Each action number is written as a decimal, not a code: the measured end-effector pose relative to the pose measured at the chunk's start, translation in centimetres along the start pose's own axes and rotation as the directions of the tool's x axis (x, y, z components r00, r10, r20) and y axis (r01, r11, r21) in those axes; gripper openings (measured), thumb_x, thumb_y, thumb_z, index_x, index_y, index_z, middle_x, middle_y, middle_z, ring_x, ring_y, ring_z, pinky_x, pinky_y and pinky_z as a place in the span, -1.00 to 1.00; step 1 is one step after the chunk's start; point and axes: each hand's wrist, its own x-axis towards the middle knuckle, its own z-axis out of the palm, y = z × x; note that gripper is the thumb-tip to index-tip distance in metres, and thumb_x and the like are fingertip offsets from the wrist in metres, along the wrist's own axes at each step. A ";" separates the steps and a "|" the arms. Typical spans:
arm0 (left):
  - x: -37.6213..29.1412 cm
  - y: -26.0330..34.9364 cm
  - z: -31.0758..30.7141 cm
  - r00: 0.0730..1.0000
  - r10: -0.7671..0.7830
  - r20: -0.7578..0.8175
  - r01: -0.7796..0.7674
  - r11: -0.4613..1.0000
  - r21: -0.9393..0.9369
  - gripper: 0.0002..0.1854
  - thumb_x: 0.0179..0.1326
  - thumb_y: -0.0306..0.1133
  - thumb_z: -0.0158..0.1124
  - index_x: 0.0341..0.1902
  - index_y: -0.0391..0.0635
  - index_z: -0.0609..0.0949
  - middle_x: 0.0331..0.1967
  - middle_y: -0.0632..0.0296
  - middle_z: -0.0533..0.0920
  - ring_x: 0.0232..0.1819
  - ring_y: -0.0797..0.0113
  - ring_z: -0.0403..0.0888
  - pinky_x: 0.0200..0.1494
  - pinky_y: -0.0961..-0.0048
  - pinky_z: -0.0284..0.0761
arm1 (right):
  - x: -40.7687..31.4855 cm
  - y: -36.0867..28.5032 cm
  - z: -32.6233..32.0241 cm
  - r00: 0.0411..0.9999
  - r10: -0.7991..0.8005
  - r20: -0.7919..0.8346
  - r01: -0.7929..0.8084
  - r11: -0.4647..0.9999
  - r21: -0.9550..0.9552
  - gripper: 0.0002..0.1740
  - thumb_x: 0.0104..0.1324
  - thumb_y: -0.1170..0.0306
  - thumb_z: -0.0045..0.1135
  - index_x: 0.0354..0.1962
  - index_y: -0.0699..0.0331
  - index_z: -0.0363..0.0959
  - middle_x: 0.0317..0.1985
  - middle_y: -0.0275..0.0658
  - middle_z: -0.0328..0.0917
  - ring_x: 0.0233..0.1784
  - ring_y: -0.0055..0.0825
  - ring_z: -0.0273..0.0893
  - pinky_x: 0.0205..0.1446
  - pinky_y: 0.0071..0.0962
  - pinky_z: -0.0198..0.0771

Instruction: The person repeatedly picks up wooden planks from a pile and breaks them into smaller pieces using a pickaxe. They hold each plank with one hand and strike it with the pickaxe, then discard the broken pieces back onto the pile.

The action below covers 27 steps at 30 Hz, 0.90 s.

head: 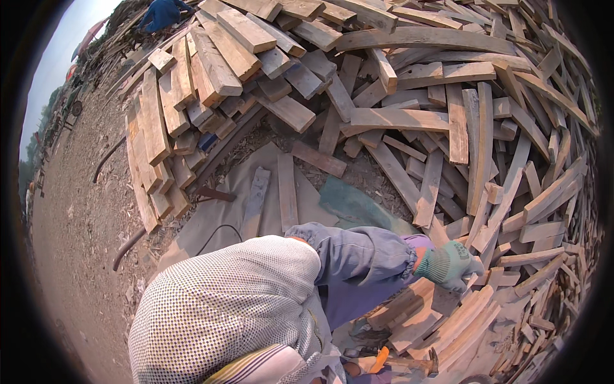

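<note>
My left hand [448, 266], in a green-grey knit glove, reaches to the right with its fingers curled at a short wood piece [471, 280], which the fingers partly hide. Just below it lie several cut wood boards [453, 326], side by side and slanting. A claw hammer [433, 361] lies or is held at the bottom, beside an orange object [380, 360] that I cannot name surely. My right hand is not clearly in view. A checked cloth [225, 307] covers my shoulder, and a blue-grey sleeve covers my left arm.
A large heap of loose boards [475, 144] fills the right. Stacked planks [216, 62] stand at the upper left. Two boards [288, 192] lie on a grey sheet [268, 156], near a green sheet [357, 204]. A person in blue [160, 14] is far off at the top left.
</note>
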 end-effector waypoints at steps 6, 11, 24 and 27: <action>-12.9 3.0 -20.2 0.826 0.045 -0.561 0.109 0.965 0.238 -0.35 0.04 -0.20 0.54 0.21 -0.20 0.60 -0.01 -0.04 0.72 0.02 0.07 0.73 0.09 0.31 0.62 | -0.5 -0.4 -0.3 0.997 -0.041 0.061 0.044 0.998 -0.048 -0.67 0.28 0.37 0.32 -0.09 0.46 0.63 -0.25 -0.18 0.64 -0.39 -0.46 0.61 -0.38 -0.46 0.56; -24.8 8.1 -30.5 0.416 0.374 -0.829 0.405 0.740 0.537 -0.47 0.08 -0.38 0.56 0.17 -0.12 0.65 -0.11 0.04 0.77 -0.10 0.31 0.78 -0.01 0.37 0.69 | -0.2 -0.1 -0.7 0.997 -0.045 0.060 0.048 0.998 -0.049 -0.67 0.28 0.38 0.31 -0.09 0.46 0.63 -0.25 -0.18 0.65 -0.40 -0.47 0.60 -0.38 -0.46 0.55; -31.7 0.3 -44.9 0.459 0.606 -0.649 0.704 0.198 0.682 -0.64 0.24 -0.35 0.34 0.12 -0.10 0.66 0.00 -0.03 0.70 0.08 -0.08 0.64 0.16 0.13 0.54 | -0.1 1.3 -3.4 0.999 0.002 -0.038 -0.004 0.997 -0.071 -0.69 0.27 0.41 0.29 -0.09 0.46 0.64 -0.27 -0.19 0.65 -0.43 -0.48 0.59 -0.40 -0.46 0.53; -30.6 -9.9 -28.1 0.558 -0.229 -0.798 0.757 0.535 0.376 -0.68 0.24 -0.27 0.27 0.07 0.03 0.67 -0.01 0.09 0.70 0.08 0.00 0.65 0.17 0.13 0.54 | 0.4 1.9 -4.1 0.998 0.019 -0.062 -0.024 0.997 -0.078 -0.69 0.27 0.41 0.29 -0.10 0.46 0.64 -0.28 -0.19 0.65 -0.44 -0.48 0.59 -0.41 -0.46 0.53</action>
